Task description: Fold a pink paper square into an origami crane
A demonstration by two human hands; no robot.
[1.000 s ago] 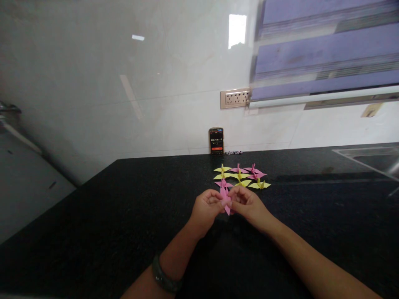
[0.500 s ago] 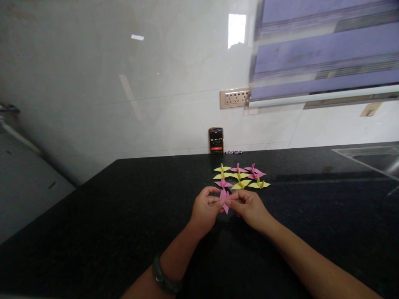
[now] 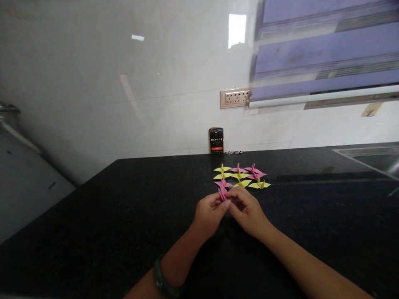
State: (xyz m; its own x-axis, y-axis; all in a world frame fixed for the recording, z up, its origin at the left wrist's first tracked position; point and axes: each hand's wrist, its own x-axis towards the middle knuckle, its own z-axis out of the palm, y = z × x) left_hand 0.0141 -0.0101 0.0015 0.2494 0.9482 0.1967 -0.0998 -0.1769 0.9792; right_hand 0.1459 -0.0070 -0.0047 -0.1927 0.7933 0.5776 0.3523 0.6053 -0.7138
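Observation:
A small pink piece of folded origami paper (image 3: 222,195) is pinched between my two hands, its narrow points sticking up. My left hand (image 3: 208,214) grips it from the left, thumb pressed near its lower end. From the other side my right hand (image 3: 247,209) closes its fingertips on the paper; fingers cover much of the lower part. Just beyond stand several finished paper cranes in rows: a pink crane (image 3: 223,183) nearest the held paper, a yellow crane (image 3: 242,183) behind my right fingers, and another yellow crane (image 3: 259,184) to the right.
A phone (image 3: 216,141) showing a running timer leans upright against the tiled wall (image 3: 174,112). Beside its base lies a dark patterned strip (image 3: 233,152). The black countertop (image 3: 131,216) spreads on both sides, with a sink (image 3: 374,158) at the far right.
The pink paper has turned and tilted between my fingers, now showing narrow edges rather than a broad face. My right fingers have come over its upper right side.

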